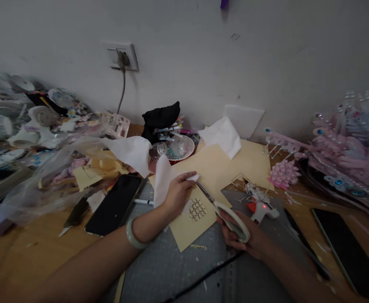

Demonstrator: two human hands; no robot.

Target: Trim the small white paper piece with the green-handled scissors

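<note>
At frame centre, the left hand pinches white tissue over yellow card; the right hand grips scissors, blades meeting the tissue's edge.

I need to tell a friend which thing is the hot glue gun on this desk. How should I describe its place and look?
Start at the grey cutting mat in front of the person, then look right of the right hand holding scissors. The glue gun lies there at the mat's far edge, below the yellow paper. It alone is white with a red nozzle and a small red light.
</note>
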